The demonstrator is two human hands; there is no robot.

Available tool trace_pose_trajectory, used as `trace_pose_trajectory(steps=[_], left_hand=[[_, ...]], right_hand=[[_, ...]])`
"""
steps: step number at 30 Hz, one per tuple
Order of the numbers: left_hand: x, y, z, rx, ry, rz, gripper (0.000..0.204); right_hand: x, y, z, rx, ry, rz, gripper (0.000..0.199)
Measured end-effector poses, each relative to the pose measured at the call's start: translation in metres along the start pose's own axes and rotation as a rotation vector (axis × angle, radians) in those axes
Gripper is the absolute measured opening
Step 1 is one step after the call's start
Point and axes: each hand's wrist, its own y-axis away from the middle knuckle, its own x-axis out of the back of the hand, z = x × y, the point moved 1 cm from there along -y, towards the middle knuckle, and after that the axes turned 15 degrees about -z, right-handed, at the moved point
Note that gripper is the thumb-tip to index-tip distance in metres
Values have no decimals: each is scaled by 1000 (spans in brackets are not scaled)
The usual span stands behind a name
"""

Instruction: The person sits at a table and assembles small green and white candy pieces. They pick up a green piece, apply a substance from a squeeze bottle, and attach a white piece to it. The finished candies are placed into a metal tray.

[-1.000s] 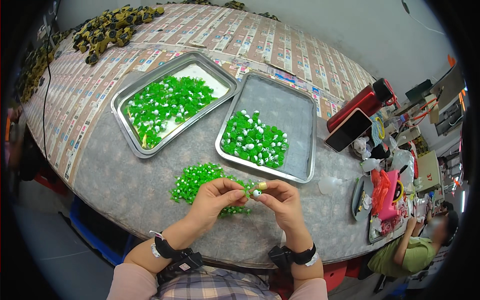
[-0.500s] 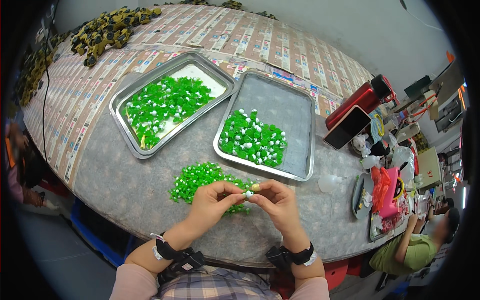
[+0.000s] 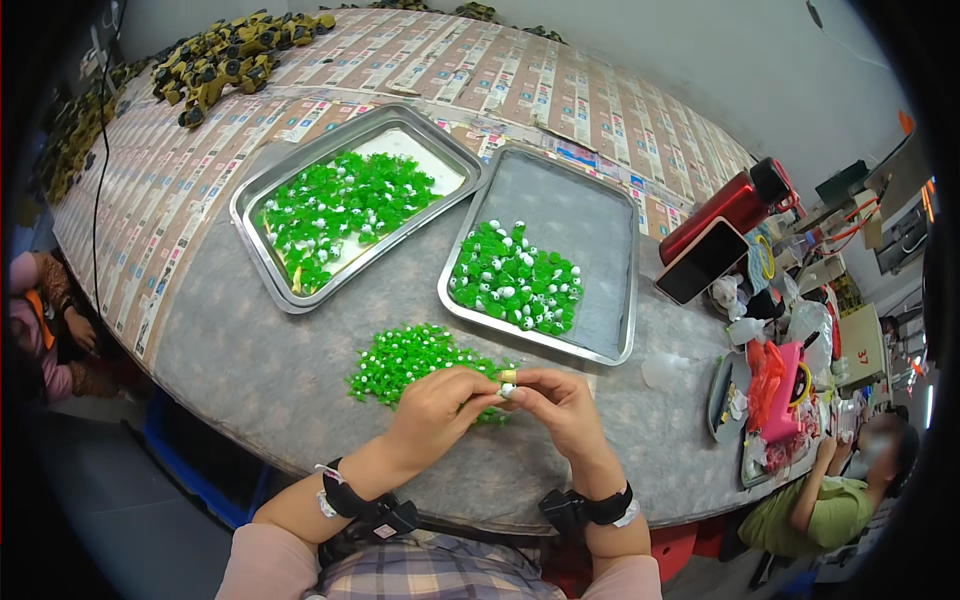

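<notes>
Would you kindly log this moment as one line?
left hand and right hand: pinching small white piece | green parts pile beside | two steel trays beyond

Small assembly workshop, metal trays (image 3: 300,300) of green plastic parts (image 3: 340,205), toy vehicles (image 3: 215,55) piled on worktable (image 3: 250,370)

From my head-worn fisheye camera, the only view, I look steeply down and forward over a round table (image 3: 250,370), my left hand (image 3: 435,405) and right hand (image 3: 560,405) close at the lower edge, two metal trays (image 3: 620,290) mid-frame, straight edges bowing toward the dark rim.
</notes>
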Motion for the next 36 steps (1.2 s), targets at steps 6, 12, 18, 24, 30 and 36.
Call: trace_pose_trajectory(steps=[6,12,18,24,30,36], left_hand=[[8,-6,-6,295,639,28,9],[74,-26,-55,285,1274,515,27],[67,-24,-36,224,1249,424,34],[11,-8,-2,388,1097,-275,22],[-11,0,-4,495,1434,-409,20],[-9,1,-8,535,1341,-235,14]], right_hand=[[-3,-2,-6,28,148,83,21],[1,7,-18,-156,909,-172,20],[-4,4,-10,-67,1099,-148,16],[-5,12,-30,252,751,93,12],[-11,11,-25,250,620,81,14],[3,20,-38,436,737,296,22]])
